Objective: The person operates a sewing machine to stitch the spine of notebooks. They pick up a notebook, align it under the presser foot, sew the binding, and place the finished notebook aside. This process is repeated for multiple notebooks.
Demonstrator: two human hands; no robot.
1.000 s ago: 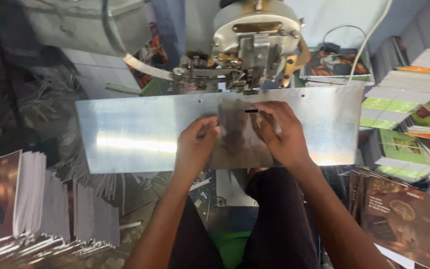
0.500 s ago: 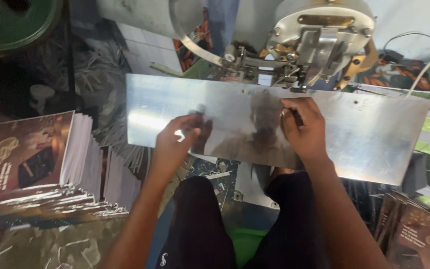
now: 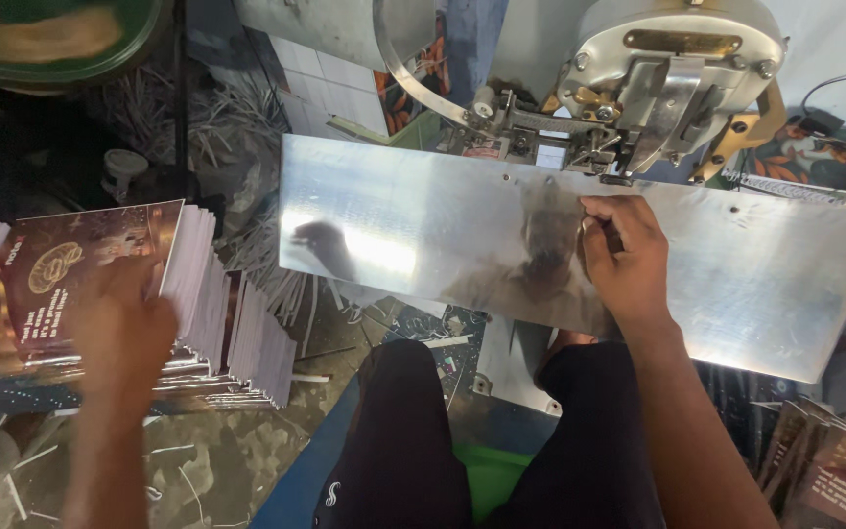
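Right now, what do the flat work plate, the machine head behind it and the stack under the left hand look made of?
Work plate: bare sheet metal, probably aluminium or steel; brushed grey, mirrors a blurred reflection, drilled holes.
Machine head: cast metal with a dull grey painted look, brass-coloured bar on top, screws showing.
Stack of booklets under the left hand: paper, with white page edges and a glossy brown printed cover.

I see two bare forearms with no sleeves, watch or rings showing. The left hand is blurred; the right hand is sharp. The legs wear black trousers, with a small white mark near one knee.
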